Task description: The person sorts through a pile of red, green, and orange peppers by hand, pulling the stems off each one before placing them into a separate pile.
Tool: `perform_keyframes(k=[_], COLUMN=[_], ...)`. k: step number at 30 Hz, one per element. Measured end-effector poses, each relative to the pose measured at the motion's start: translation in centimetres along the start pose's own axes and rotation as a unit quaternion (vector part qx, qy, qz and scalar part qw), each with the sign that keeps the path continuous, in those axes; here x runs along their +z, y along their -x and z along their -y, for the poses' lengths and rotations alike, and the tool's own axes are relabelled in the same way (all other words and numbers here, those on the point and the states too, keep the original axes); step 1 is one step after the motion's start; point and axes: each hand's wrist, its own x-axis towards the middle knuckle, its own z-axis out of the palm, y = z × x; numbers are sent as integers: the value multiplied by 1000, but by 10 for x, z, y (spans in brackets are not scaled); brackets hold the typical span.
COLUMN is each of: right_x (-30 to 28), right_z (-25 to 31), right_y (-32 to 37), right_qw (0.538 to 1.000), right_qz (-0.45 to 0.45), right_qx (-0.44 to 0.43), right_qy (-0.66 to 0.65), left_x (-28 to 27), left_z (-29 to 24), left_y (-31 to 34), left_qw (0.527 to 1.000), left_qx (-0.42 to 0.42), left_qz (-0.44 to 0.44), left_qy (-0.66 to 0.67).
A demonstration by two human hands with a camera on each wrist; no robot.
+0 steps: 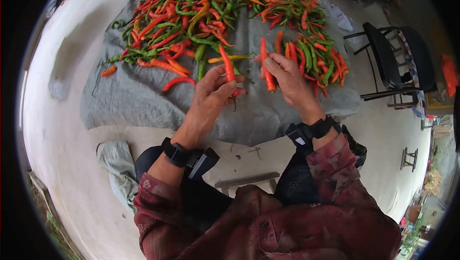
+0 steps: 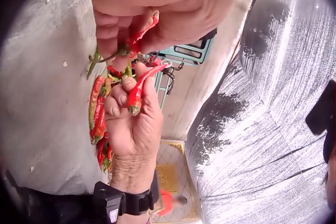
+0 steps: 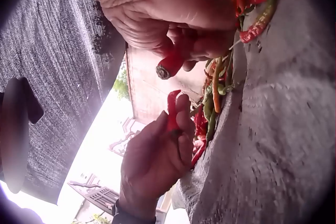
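My left hand [image 1: 207, 91] pinches a long red chili pepper [image 1: 227, 63] between thumb and fingers, tip pointing away from me. Its green stem [image 2: 108, 56] shows beyond the fingers in the left wrist view. In my right hand [image 1: 290, 81] is a second red chili pepper [image 1: 270, 83], gripped under the thumb. The blunt end of that one [image 3: 163, 71] faces the right wrist camera, with no long stem on it. Both hands are side by side above a grey sheet [image 1: 158, 104], the two peppers apart. A yellow chili [image 1: 224, 59] lies just beyond the left fingers.
A big heap of red, green and orange chilies [image 1: 191, 13] covers the far left of the sheet. A smaller group [image 1: 318, 58] lies right of the right hand. A black chair [image 1: 390, 61] stands at the right, a pale cloth sack [image 1: 117, 164] on the floor at left.
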Motion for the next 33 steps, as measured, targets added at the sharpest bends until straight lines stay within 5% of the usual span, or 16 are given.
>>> perform_keyframes(k=[7, 9, 13, 21, 24, 30, 33], right_x=[-20, -34, -64, -82, -60, -11, -2], right_z=[4, 8, 10, 4, 10, -7, 1], right_y=[10, 13, 19, 23, 26, 21, 16], right_qw=[998, 971, 923, 915, 924, 958, 982], right_qz=[-26, -114, -261, -287, -255, -50, -14], right_qx=[-10, -104, -136, -146, -171, -145, -75], right_qy=[49, 182, 248, 244, 227, 244, 175], left_x=[5, 7, 11, 21, 31, 32, 28], left_z=[10, 12, 14, 14, 14, 18, 24], left_y=[-9, -11, -14, -19, -18, -23, -26], left_qw=[999, 999, 999, 995, 996, 991, 993], left_qx=[-34, -29, -31, -62, -41, -35, -18], left_qz=[30, 23, 25, 65, 72, 122, 107], left_qy=[-15, -6, -20, -32, -27, -38, -43])
